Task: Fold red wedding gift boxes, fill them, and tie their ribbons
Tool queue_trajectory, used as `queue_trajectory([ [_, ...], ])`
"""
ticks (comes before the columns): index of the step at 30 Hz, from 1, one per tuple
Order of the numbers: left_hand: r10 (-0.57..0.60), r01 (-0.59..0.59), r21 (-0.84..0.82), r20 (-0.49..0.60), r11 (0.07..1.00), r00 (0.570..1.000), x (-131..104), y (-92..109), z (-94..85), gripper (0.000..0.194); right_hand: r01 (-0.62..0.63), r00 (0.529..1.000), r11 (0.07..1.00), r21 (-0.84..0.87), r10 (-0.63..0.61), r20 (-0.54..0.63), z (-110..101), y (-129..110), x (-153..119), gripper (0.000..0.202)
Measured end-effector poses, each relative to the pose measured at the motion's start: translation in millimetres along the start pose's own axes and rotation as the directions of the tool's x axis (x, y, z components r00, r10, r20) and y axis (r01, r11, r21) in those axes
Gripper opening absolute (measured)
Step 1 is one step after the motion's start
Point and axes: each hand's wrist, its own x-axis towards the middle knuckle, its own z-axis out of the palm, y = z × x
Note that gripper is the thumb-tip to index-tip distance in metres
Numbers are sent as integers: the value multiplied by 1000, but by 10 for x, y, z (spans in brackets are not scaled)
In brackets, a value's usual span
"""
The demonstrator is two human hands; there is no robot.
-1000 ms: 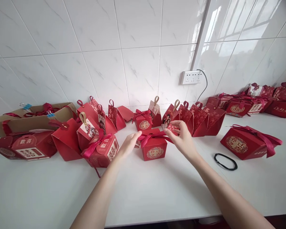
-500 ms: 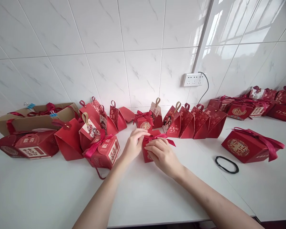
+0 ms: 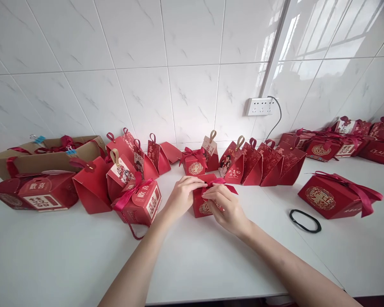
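- White marbled tiles [image 3: 192,34] behind us, pale table [image 3: 83,260] below, loads of red boxes around.
- Our small red box [image 3: 200,207] sits on the table, right between our hands.
- Left hand [image 3: 180,195]: fingers close together at its top left edge; can't tell if they're pinching.
- Right hand [image 3: 228,209]: fingers curled narrow by the pink-red ribbon [image 3: 218,181] on top, grip hidden.
- Black loop [image 3: 316,231] lies off to our right.

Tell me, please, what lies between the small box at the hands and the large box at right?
In the head view, only bare white table lies between the small box and the large box. The black loop lies nearer the camera.
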Motion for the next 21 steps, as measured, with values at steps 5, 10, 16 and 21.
queue_trajectory([
  [5, -9, 9, 0, 4, 1000, 1000, -2, -3, 5, 49, 33, 999, 999, 9, -32, -11, -18, 31, -13, 25],
  [10, -27, 27, -30, 1, 999, 1000, -5, -25, 18, 50, 68, 998, 996, 63, -67, -13, -18, 13, -27, 27],
  [16, -28, 27, -99, 0, 995, 1000, -7, -32, 29, 47, 50, 995, 996, 70, -56, 84, -136, -79, 61, 10],
  [21, -136, 140, -187, 31, 972, 990, -1, 23, -5, 46, -413, 900, 910, -9, 407, -155, -346, 100, 162, 13],
])
